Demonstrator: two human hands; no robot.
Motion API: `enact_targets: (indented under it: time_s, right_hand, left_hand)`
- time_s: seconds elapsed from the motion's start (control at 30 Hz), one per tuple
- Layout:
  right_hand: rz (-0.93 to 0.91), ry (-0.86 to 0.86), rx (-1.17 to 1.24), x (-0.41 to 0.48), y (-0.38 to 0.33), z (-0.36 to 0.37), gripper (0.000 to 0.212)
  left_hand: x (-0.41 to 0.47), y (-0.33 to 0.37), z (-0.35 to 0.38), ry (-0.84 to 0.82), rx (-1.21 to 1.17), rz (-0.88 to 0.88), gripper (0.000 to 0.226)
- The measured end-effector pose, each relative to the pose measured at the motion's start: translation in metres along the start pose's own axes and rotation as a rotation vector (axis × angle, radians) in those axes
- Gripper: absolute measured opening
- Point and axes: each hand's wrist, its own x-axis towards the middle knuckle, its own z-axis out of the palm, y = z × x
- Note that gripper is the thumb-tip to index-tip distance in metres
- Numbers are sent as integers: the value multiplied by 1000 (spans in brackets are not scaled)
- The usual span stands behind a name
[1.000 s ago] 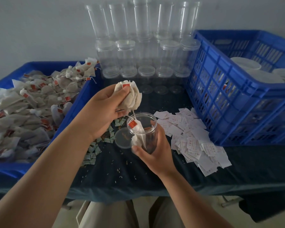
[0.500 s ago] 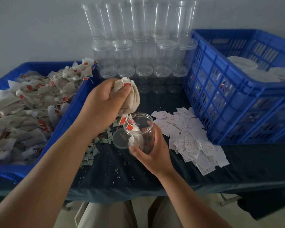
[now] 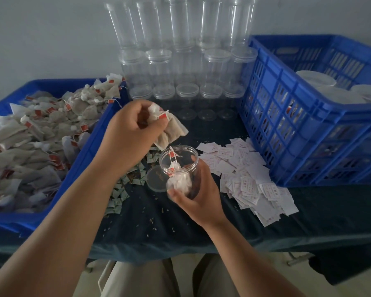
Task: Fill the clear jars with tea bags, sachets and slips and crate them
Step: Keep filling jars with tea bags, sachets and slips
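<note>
Filling step. The right grip (image 3: 198, 197) is curled round the clear jar (image 3: 181, 156), keeping its open mouth under the feed. The left grip (image 3: 131, 133) clutches a bunch of tea bags (image 3: 172, 132) just above the jar; one bag already lies inside. Slips (image 3: 246, 179) lie right of the jar and sachets (image 3: 119, 190) left, both near it for reach.

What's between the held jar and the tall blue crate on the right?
Head view: a pile of white paper slips on the dark tablecloth fills the stretch between the jar in the right hand and the blue crate.

Left hand (image 3: 128, 130), right hand (image 3: 199, 190) gripping
</note>
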Motion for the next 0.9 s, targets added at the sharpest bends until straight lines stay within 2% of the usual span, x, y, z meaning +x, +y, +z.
enact_targets:
  time_s: [0.07, 0.2, 0.3, 0.37, 0.43, 0.5, 0.57, 0.63, 0.7, 0.8, 0.9]
  right_hand:
    - [3, -1, 2, 0, 0, 0, 72]
    - [31, 1, -80, -1, 1, -1, 71]
    - [51, -4, -158, -1, 2, -2, 77]
    - [49, -7, -161, -2, 1, -2, 75]
    - [44, -21, -182, -3, 0, -3, 73]
    - [30, -32, -201, -4, 1, -4, 73]
    - [25, -34, -214, -4, 2, -5, 76]
    - [39, -41, -218, -4, 3, -5, 80]
    - [54, -57, -224, -5, 4, -5, 83]
    - [58, -88, -227, -7, 5, -6, 85]
    - [64, -102, -242, -7, 2, -4, 85]
  left_hand:
    - [1, -1, -1, -54, 54, 13, 22]
    - [-4, -3, 8, -435, 364, 48, 42]
    - [-10, -1, 11, -471, 393, 132, 25]
    - [-14, 1, 12, -634, 504, 153, 45]
    - [-17, 0, 13, -735, 516, 144, 55]
    - [-19, 0, 6, -631, 374, 162, 43]
    - [-17, -4, -14, -357, 235, 162, 25]
    - [-10, -16, -44, -124, 219, 115, 16]
    - [3, -38, -79, -34, 271, -5, 10]
    - [29, -87, -131, -48, 446, -271, 19]
    - [35, -141, -155, -350, 799, -515, 50]
